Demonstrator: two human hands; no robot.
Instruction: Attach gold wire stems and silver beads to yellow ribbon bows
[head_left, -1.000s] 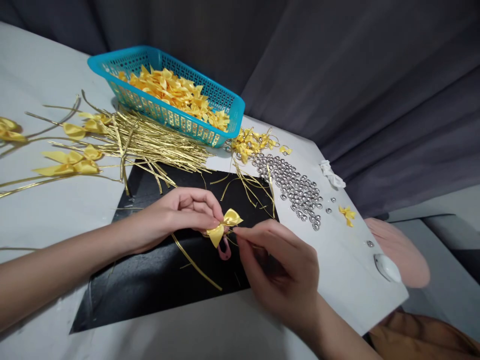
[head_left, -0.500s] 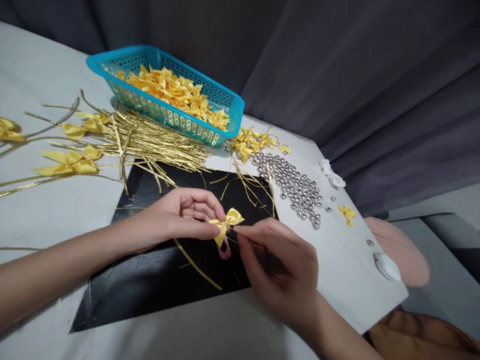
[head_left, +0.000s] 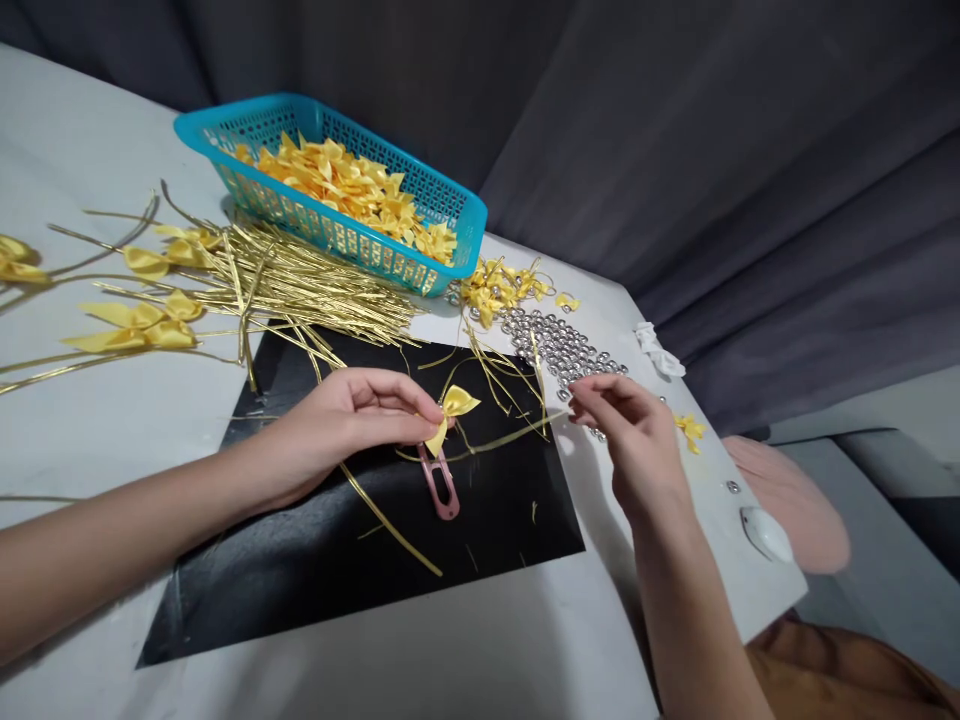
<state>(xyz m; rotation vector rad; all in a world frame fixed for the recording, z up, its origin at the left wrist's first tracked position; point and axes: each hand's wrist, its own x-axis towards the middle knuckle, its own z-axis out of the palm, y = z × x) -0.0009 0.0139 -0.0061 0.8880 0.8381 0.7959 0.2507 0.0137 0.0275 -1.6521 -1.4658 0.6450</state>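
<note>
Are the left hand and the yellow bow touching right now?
Touching. The head view shows it: the left hand pinches the yellow bow between thumb and fingers, part of it sticking out past them.

Yellow satin bow (head_left: 460, 402); pink elongated clip (head_left: 448, 512); metallic gold strands (head_left: 315, 285); black rectangular sheet (head_left: 300, 560); turquoise plastic basket (head_left: 471, 232), walls show a perforated pattern.

Dark grey curtain (head_left: 637, 140), rounded white object (head_left: 768, 534)

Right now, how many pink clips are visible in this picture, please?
1: the pink clip, just below the yellow bow pinched by the left hand, seen against the black mat. Others could be hidden.
</note>
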